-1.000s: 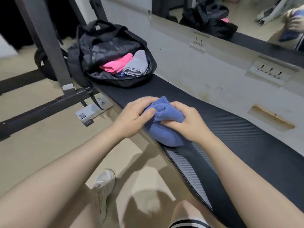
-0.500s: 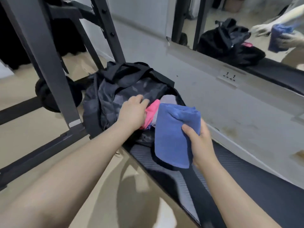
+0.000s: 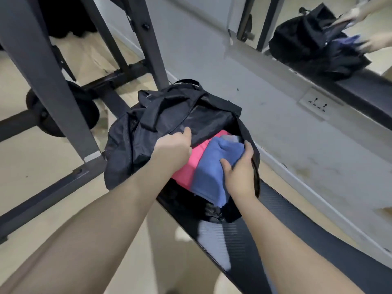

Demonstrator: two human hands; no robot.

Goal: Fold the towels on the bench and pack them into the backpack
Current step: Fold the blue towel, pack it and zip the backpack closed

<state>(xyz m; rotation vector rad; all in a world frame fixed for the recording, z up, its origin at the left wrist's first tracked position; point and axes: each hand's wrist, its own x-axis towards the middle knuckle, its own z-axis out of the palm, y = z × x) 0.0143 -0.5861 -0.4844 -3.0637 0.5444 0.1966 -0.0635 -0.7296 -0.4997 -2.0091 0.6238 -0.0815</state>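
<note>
A: Largest first. What do I have in the head view?

B: I see a dark metal rack (image 3: 48, 81) filling the left side, its uprights and crossbars standing on a beige floor (image 3: 38, 166). A pale wall (image 3: 212, 60) runs along the right, with a mirror (image 3: 318, 22) above it and a socket plate (image 3: 316, 102) below the mirror's edge.

A: And the working surface?

B: A black bench (image 3: 286, 225) runs from lower right toward the centre. The black backpack (image 3: 169, 115) sits on its far end, mouth open toward me.

A: Contents?

B: A pink towel (image 3: 191, 164) lies folded inside the opening. Just beside it, on the right and touching it, is the blue towel (image 3: 214, 166), folded, its upper part inside the mouth and its lower edge hanging over the rim. A strip of grey cloth (image 3: 231, 138) shows behind the blue one.

A: The hands?

B: My left hand (image 3: 171, 148) grips the upper flap of the backpack, fingers curled under the fabric, thumb on top. My right hand (image 3: 239, 172) clamps the blue towel's right side, thumb on its front face, fingers wrapped behind.

A: Anything smaller?

B: A weight plate (image 3: 63, 111) sits behind the rack. The mirror repeats the backpack and both hands, blurred.
</note>
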